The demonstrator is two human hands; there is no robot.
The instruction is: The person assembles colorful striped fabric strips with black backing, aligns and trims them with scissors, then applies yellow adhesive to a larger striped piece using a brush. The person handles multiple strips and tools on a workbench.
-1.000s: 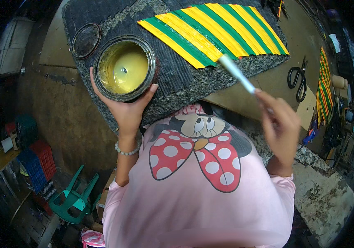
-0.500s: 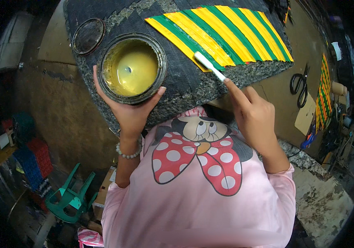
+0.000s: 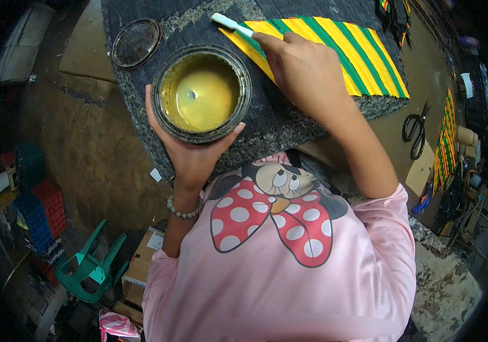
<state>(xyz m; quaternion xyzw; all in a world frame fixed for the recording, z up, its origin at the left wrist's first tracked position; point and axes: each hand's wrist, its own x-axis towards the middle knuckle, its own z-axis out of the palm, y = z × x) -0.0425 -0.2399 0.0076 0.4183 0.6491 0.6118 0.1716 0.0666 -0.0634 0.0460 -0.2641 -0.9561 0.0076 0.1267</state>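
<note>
My left hand (image 3: 190,159) is wrapped round the near side of an open round can (image 3: 245,85), its thumb and fingers apart against the wall. Thick yellowish liquid (image 3: 215,111) lies inside the can. In my right hand (image 3: 306,68) is a white toothbrush (image 3: 230,23), gripped by the handle, its head pointing left. The brush head is at the upper left corner of a yellow and green striped strip panel (image 3: 375,65). My hand and forearm cover part of that panel. Beyond the can lies a dark round lid (image 3: 137,43).
The can and panel rest on a worn dark mat (image 3: 278,134). To the right are black scissors (image 3: 417,131), a brown roll (image 3: 466,135) and another striped piece (image 3: 445,137). A green plastic chair (image 3: 84,279) and a cardboard box (image 3: 141,265) stand at lower left.
My right hand has moved up and left with the toothbrush, from the panel's near edge to its upper left corner. The can, mat and left hand appear slightly further right in view.
</note>
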